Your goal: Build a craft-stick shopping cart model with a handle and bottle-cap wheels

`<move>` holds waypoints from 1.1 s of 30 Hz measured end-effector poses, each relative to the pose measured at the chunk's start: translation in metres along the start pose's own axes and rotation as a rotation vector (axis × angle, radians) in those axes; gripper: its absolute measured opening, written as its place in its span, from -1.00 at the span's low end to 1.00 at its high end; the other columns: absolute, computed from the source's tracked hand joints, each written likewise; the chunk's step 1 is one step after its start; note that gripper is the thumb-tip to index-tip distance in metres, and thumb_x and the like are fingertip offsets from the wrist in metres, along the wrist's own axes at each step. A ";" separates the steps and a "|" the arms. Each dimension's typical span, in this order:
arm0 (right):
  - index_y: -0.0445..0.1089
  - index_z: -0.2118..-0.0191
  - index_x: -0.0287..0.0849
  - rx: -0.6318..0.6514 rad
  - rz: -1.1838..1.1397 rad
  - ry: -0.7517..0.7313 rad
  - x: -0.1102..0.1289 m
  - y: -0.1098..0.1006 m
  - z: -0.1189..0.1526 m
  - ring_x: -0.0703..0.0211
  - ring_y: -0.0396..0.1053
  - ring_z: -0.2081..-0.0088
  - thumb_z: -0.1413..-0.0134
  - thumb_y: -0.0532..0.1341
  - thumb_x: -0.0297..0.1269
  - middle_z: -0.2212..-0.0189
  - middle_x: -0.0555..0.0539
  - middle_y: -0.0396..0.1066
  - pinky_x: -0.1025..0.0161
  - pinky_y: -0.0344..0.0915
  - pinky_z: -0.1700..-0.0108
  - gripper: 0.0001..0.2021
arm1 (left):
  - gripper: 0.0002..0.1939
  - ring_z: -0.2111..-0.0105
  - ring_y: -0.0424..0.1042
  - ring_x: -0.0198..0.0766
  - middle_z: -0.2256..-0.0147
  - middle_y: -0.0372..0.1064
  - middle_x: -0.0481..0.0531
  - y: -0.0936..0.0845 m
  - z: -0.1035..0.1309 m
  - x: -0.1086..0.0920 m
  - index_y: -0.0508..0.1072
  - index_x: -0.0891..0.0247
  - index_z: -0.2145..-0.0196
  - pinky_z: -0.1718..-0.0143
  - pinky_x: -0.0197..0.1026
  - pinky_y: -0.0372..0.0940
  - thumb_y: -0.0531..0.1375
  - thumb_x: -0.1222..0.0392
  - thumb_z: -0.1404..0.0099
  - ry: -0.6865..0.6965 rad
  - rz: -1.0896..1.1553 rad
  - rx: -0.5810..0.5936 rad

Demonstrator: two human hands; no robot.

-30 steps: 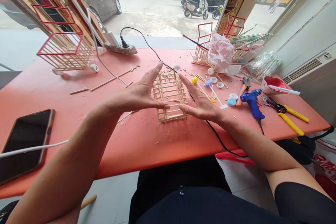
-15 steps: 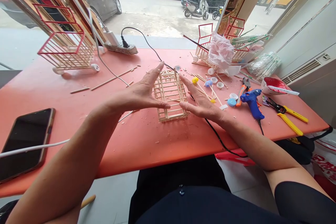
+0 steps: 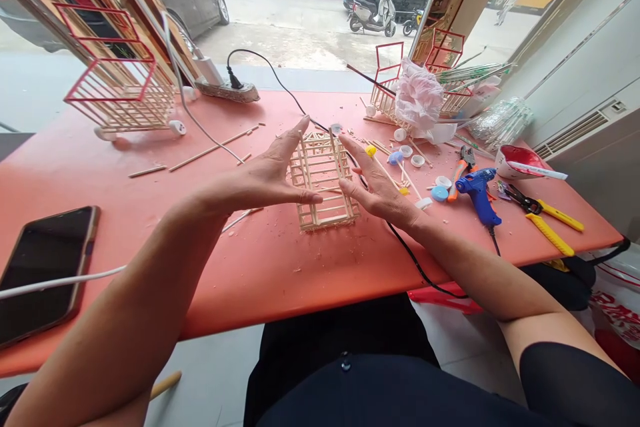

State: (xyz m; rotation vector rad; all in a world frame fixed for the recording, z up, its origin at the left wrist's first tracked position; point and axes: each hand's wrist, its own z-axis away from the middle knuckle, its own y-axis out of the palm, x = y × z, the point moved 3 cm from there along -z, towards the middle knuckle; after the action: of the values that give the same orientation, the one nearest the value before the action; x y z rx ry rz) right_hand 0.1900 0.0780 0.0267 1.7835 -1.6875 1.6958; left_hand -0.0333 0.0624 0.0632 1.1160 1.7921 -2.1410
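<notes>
A: Where's the stick frame (image 3: 337,218)?
B: Between the 2 hands, on the table (image 3: 280,273).
A: Hand states?
B: Left hand (image 3: 260,180) half open, thumb and fingers spread, holding its left side. Right hand (image 3: 377,187) same, on its right.
A: Risks, near first?
B: Uneven pressure from the 2 sides could skew it or pop a weak joint.
A: Next?
B: Black cord (image 3: 407,247), by the right wrist. Arm shift could snag it.
A: Right of the right hand?
B: Glue gun (image 3: 477,193). Burn risk if hot; can't tell if it's on. A sideways bump could tip it.
A: Farthest?
B: Red-rimmed cart (image 3: 127,103), beyond the left hand, well apart. Low risk, unless a wide arm sweep hits it.
</notes>
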 end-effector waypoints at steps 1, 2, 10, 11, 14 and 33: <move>-0.06 -0.53 -0.04 0.002 -0.001 -0.002 0.000 0.000 0.000 -0.12 -0.16 -0.55 -0.29 0.18 -0.02 -0.55 -0.08 -0.09 -0.22 -0.02 -0.51 -0.21 | 0.46 -0.53 -0.38 0.30 -0.57 -0.51 0.22 0.000 0.000 0.000 -0.48 0.13 -0.54 -0.48 0.21 -0.20 0.39 -0.39 -0.08 -0.004 -0.001 0.000; -0.06 -0.53 -0.06 0.002 0.000 -0.001 0.000 0.000 0.000 -0.11 -0.16 -0.55 -0.29 0.18 -0.04 -0.55 -0.09 -0.09 -0.21 -0.01 -0.51 -0.21 | 0.46 -0.53 -0.38 0.30 -0.57 -0.51 0.22 0.000 0.000 0.000 -0.48 0.14 -0.54 -0.48 0.21 -0.20 0.39 -0.39 -0.08 -0.008 -0.002 0.000; -0.03 -0.52 -0.04 0.003 -0.003 0.049 -0.005 0.000 0.001 -0.10 -0.17 -0.55 -0.32 0.17 0.03 -0.55 -0.10 -0.10 -0.22 0.03 -0.49 -0.24 | 0.33 -0.53 -0.38 0.29 -0.57 -0.52 0.16 -0.002 -0.001 0.003 -0.44 0.08 -0.55 -0.47 0.24 -0.16 0.33 -0.38 -0.18 -0.016 0.025 -0.023; -0.02 -0.52 -0.02 -0.007 -0.005 0.047 -0.006 0.000 0.001 -0.10 -0.17 -0.56 -0.32 0.17 0.07 -0.55 -0.09 -0.10 -0.22 0.04 -0.49 -0.24 | 0.30 -0.53 -0.40 0.28 -0.57 -0.51 0.15 -0.002 -0.001 0.004 -0.42 0.09 -0.55 -0.48 0.24 -0.17 0.30 -0.37 -0.21 -0.028 0.029 -0.037; -0.02 -0.52 0.01 -0.028 -0.006 0.032 -0.007 0.000 0.001 -0.10 -0.16 -0.55 -0.30 0.18 0.15 -0.55 -0.09 -0.08 -0.22 0.04 -0.49 -0.21 | 0.23 -0.53 -0.41 0.28 -0.57 -0.47 0.17 -0.002 -0.002 0.005 -0.38 0.15 -0.55 -0.48 0.24 -0.20 0.27 -0.34 -0.26 -0.051 0.038 -0.075; -0.04 -0.53 0.03 -0.004 -0.018 0.058 -0.009 -0.004 0.002 -0.15 -0.15 -0.55 -0.28 0.18 0.24 -0.56 -0.11 -0.10 -0.26 0.05 -0.47 -0.15 | 0.50 -0.52 -0.41 0.34 -0.57 -0.56 0.16 0.002 0.003 0.001 -0.48 0.06 -0.54 -0.47 0.29 -0.18 0.40 -0.45 -0.03 0.015 0.035 -0.037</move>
State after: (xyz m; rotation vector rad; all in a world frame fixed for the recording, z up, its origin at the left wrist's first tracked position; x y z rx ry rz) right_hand 0.1969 0.0828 0.0217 1.7252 -1.6461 1.7179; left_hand -0.0343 0.0597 0.0610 1.1494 1.7972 -2.0768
